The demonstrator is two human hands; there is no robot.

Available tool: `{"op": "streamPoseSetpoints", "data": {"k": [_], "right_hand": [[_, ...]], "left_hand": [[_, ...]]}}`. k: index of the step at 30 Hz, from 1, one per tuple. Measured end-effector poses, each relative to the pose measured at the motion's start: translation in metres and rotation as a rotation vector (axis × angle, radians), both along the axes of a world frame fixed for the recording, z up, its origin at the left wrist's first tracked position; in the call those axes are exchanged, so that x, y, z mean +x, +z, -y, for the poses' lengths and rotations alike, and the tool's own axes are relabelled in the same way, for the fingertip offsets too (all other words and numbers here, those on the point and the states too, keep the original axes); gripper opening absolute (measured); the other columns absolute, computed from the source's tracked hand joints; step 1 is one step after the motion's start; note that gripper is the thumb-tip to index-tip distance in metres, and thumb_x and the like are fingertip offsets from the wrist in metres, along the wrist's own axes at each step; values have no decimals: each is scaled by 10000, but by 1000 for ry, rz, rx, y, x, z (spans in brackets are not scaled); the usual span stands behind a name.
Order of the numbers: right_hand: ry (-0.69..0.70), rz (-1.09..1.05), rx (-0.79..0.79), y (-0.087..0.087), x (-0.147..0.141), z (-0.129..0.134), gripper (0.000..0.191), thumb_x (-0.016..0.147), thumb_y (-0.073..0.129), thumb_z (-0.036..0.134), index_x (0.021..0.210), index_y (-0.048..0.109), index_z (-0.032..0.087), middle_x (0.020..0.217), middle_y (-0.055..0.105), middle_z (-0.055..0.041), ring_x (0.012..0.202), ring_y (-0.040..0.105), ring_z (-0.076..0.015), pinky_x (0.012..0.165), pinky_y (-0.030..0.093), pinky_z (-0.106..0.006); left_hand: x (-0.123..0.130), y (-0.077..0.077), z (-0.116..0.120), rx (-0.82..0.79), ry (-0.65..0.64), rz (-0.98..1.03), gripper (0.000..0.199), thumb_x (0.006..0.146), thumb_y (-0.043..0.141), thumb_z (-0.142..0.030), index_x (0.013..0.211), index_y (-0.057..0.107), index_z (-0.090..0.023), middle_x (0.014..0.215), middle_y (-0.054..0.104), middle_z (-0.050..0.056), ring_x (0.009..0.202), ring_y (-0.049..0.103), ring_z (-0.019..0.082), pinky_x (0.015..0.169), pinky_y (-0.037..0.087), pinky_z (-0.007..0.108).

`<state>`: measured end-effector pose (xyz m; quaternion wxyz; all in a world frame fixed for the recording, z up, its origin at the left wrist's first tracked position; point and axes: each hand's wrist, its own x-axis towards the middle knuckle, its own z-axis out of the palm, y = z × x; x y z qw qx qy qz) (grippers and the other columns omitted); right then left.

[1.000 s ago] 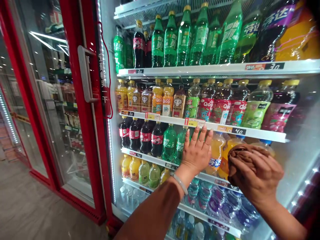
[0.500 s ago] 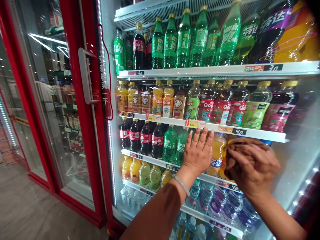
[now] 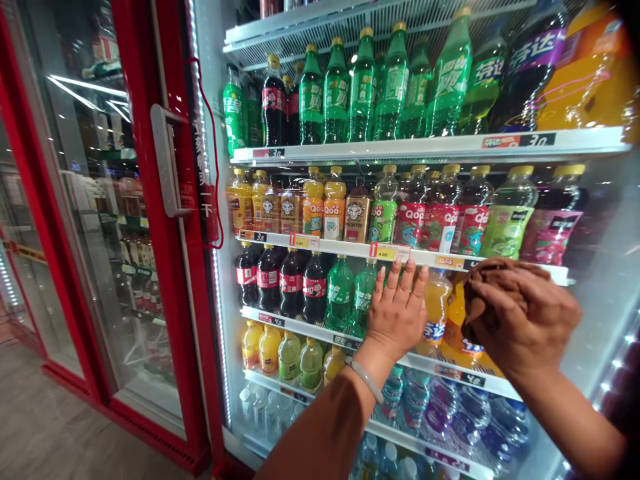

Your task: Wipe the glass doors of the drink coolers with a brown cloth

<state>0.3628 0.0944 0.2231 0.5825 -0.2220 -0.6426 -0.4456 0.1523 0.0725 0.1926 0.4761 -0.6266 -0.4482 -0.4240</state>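
My left hand point(image 3: 399, 310) is raised with its fingers stretched out, its fingertips just below the edge of the shelf point(image 3: 425, 257) that carries Qoo bottles. A pale bangle point(image 3: 367, 380) circles the left wrist. Farther right, my right hand point(image 3: 535, 327) is wrapped round a crumpled brown cloth point(image 3: 493, 283), in front of the right end of the same shelf. Orange bottles point(image 3: 437, 308) show between the two hands. Green bottles point(image 3: 340, 293) stand on the lower shelf, left of my left hand.
Upper shelf point(image 3: 380, 148) holds green, dark and orange bottles. More bottles point(image 3: 310, 363) fill the lower shelves. At the left are red-framed glass doors point(image 3: 150, 373) with a white handle point(image 3: 167, 160) and a grey floor point(image 3: 75, 433).
My right hand has moved right with the brown cloth, uncovering more of the orange bottles. My left hand keeps nearly the same place. The view has shifted slightly.
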Motion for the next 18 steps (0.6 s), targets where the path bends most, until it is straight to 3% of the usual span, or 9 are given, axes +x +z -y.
{"op": "streamPoseSetpoints", "data": {"k": [3, 5, 7, 11, 13, 15, 18], "right_hand": [[12, -3, -5, -38, -13, 4, 702, 712, 877, 257, 1352, 646, 431, 1303, 650, -48, 1188, 654, -393, 1035, 524, -606], [36, -28, 5, -44, -24, 5, 665, 709, 877, 257, 1319, 668, 418, 1273, 659, -39, 1187, 655, -389, 1047, 514, -606], [44, 2, 6, -33, -31, 4, 618, 725, 862, 257, 1296, 678, 405, 1282, 656, -34, 1203, 645, -369, 1068, 501, -589], [9, 104, 52, 7, -25, -4, 530, 748, 850, 258, 1239, 689, 376, 1292, 645, -46, 1233, 624, -329, 1091, 493, -531], [13, 78, 77, 12, -19, -6, 523, 749, 847, 265, 1239, 689, 355, 1297, 639, -67, 1229, 624, -335, 1078, 500, -524], [33, 31, 55, 0, -20, -3, 545, 759, 825, 263, 1280, 681, 333, 1320, 629, -91, 1239, 616, -359, 1072, 493, -545], [59, -54, -24, -34, -35, 6, 568, 774, 800, 249, 1319, 666, 338, 1316, 628, -92, 1269, 594, -367, 1107, 449, -591]], "left_hand": [[0, 0, 0, 18, 6, -1, 751, 951, 541, -310, 1637, 290, -136, 1702, 321, 93, 1623, 142, 303, 1312, 227, 531], [-1, 1, 0, 25, 3, -2, 751, 949, 547, -315, 1634, 296, -137, 1705, 315, 91, 1623, 141, 299, 1317, 211, 522], [-2, 1, 1, 16, 3, -4, 751, 953, 547, -311, 1637, 289, -139, 1705, 313, 90, 1623, 142, 288, 1319, 214, 509], [-3, 2, 3, -10, -4, -10, 744, 967, 532, -292, 1645, 263, -148, 1703, 314, 88, 1622, 151, 273, 1315, 233, 494], [-4, 2, 2, -11, -17, -5, 750, 965, 533, -288, 1648, 254, -150, 1705, 308, 89, 1622, 150, 276, 1315, 232, 499], [-3, 1, 2, -8, -24, -1, 763, 960, 540, -286, 1650, 244, -151, 1704, 309, 93, 1621, 154, 277, 1314, 236, 503], [-3, 0, 1, -1, -19, 2, 776, 954, 550, -286, 1652, 238, -155, 1698, 324, 97, 1618, 169, 277, 1313, 240, 507]]}}
